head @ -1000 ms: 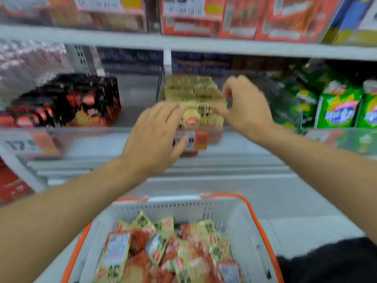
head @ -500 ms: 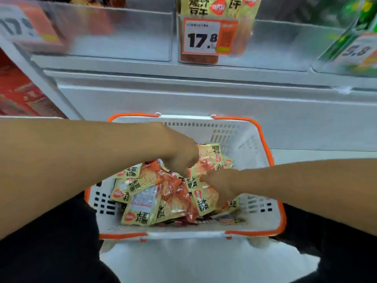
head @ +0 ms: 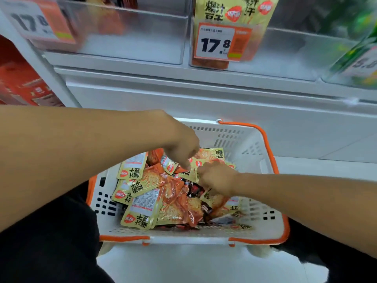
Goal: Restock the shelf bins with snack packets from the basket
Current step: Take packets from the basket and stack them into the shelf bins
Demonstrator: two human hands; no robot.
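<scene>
A white basket (head: pixel 263 219) with orange rim and handle sits low in front of me, holding several yellow and orange snack packets (head: pixel 142 211). My left hand (head: pixel 181 148) reaches into it from the left, fingers curled down onto the packets at the far side. My right hand (head: pixel 216 178) comes in from the right and grips a yellow packet (head: pixel 212 158) near the middle. Above, a clear shelf bin (head: pixel 285 56) holds upright yellow packets (head: pixel 234 11) behind a 17.8 price tag (head: pixel 216 42).
A second clear bin (head: pixel 132 43) with another 17.8 tag stands at the upper left. Red boxes (head: pixel 22 86) fill the far left shelf, green packets (head: pixel 359 48) the upper right. A white shelf base runs behind the basket; white floor lies below.
A second ago both hands were up at the shelf bin arranging packets. They have dropped into the basket, and since half a second ago they have closed in on packets at its far side.
</scene>
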